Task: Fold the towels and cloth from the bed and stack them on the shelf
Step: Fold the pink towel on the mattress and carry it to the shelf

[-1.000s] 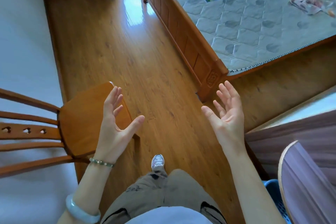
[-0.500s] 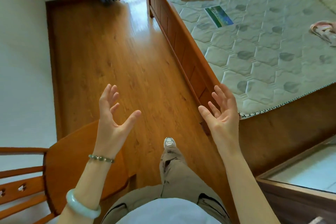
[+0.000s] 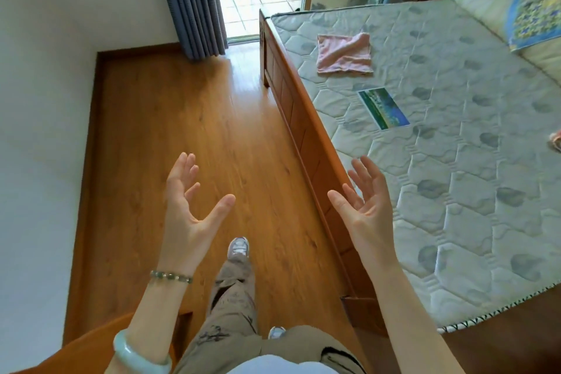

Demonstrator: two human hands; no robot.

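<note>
Item: approach stage, nothing yet picked up. We count our left hand (image 3: 185,209) raised over the wooden floor (image 3: 151,136), palm turned inward, fingers spread and thumb out, holding nothing; our right hand (image 3: 368,209) raised likewise beside the bed's wooden side rail (image 3: 303,130), fingers apart and empty. One foot in a grey shoe (image 3: 239,247) is set forward on the floor between the hands. Task's things: one pink towel (image 3: 344,54) lying loosely crumpled and unfolded on the bare quilted mattress (image 3: 455,191), toward the window end and well apart from both hands; a sliver of another pinkish cloth (image 3: 557,143) at the right edge of the view, too cut off to describe. Also on the mattress: a small rectangular printed label (image 3: 384,108) between the towel and us, and a patterned pillow (image 3: 531,15) at the head. A grey curtain (image 3: 191,3) hangs by the balcony door. The shelf is not in view. Our judgement: the step in hand is walking up to the bed to fetch the first piece. The next move calls for closing the gap along the rail, leaning over it, and taking the pink towel by its edges or corners so it can be shaken flat for folding.
</note>
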